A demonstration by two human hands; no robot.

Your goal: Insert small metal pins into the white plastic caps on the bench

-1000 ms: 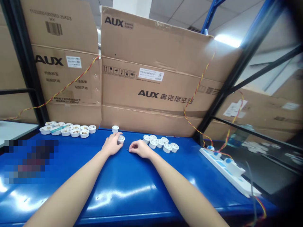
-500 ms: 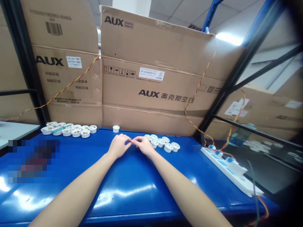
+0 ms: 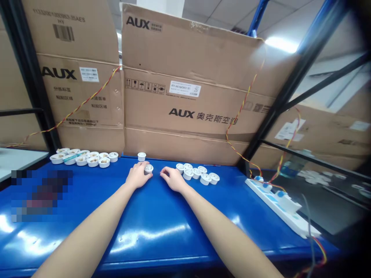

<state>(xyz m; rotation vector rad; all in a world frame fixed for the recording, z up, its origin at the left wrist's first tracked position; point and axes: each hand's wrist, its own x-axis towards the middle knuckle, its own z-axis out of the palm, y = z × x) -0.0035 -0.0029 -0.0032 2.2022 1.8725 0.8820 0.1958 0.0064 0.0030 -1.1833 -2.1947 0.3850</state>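
Observation:
My left hand (image 3: 138,176) has its fingers and thumb around a small round white cup (image 3: 148,169), which shows some dark specks on top. A little to the right, my right hand (image 3: 173,179) is held above the blue table with thumb and forefinger together in a pinch. Whether anything tiny sits in that pinch, I cannot make out. Just behind the left hand stands another small white cup (image 3: 141,156), by the cardboard. Several similar white cups (image 3: 196,173) are grouped right beside the right hand.
Several white cups with brownish contents (image 3: 93,161) stand in rows at the back left. A blue tabletop (image 3: 150,227) lies under my arms. Cardboard panels (image 3: 185,131) close off the back. A white power strip (image 3: 278,208) with cables runs along the right edge.
My hands have moved apart; before, their fingertips met. The left hand has shifted slightly left and down, and a white cup now shows in its grasp.

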